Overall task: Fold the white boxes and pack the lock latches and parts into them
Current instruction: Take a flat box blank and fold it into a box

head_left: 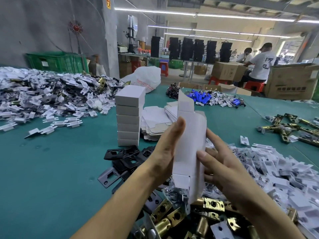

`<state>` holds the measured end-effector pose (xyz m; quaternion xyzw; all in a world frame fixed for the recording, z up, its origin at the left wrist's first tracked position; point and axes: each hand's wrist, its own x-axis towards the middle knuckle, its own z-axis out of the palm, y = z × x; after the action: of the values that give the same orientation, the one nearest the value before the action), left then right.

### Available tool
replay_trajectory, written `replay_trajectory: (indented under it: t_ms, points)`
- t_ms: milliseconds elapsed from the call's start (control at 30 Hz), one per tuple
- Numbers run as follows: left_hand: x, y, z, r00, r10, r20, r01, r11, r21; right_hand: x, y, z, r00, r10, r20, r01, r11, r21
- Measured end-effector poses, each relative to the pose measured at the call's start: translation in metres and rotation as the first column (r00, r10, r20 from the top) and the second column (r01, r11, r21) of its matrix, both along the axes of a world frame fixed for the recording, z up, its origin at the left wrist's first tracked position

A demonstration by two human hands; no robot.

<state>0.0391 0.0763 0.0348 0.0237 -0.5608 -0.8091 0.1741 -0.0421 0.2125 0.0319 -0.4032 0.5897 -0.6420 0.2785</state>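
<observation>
White box (188, 144): thin matte white card, a half-formed sleeve held upright at frame centre above the surface; end flaps open at top and bottom, creases visible.
Left hand (164, 150): rises from the lower centre, palm turned toward the box's left side; thumb laid straight up along the left edge, the other fingers hidden behind the card, so the box is pinched between them.
Right hand (221, 161): enters from the lower right; thumb tip pressed on the front panel, fingers (213, 137) curled around the right wall, clamped on the card.
Folded boxes (129, 116): a vertical stack of closed white cartons, left of centre.
Flat blanks (155, 121): loose fanned pile of uncut-looking card sheets, just right of the stack.
Black plates (124, 157): flat, matte metal pieces with rectangular cut-outs, below the stack.
Latches (172, 216): shiny brass-coloured cylinders with faceplates, heaped at bottom centre.
Surface (51, 161): smooth teal covering.
White inserts (43, 94): notched card pieces, heaped at upper left.
</observation>
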Motion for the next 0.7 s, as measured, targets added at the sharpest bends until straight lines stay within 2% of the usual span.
replay_trajectory:
  t_ms: [233,467,533,633,700]
  points:
    - [-0.013,0.009,-0.002,0.956,0.276,-0.097,-0.280,0.959,-0.036,0.002,0.000,0.000,0.998,0.004,0.070,-0.002,0.999,-0.036]
    - [-0.014,0.011,-0.010,0.891,0.355,-0.284,-0.406,0.902,-0.149,-0.001,0.003,0.001,0.988,0.016,0.152,0.007,0.989,-0.147]
    - [-0.014,0.011,-0.011,0.866,0.390,-0.312,-0.459,0.868,-0.188,-0.003,0.004,0.001,0.993,-0.003,0.117,0.022,0.987,-0.160]
    - [-0.017,0.009,-0.018,0.800,0.499,-0.334,-0.592,0.747,-0.303,-0.003,0.004,-0.001,0.999,-0.034,0.014,0.036,0.988,-0.151]
    - [-0.020,0.008,-0.023,0.782,0.550,-0.293,-0.623,0.681,-0.385,0.003,0.001,-0.004,0.993,-0.039,-0.115,0.027,0.994,-0.109]
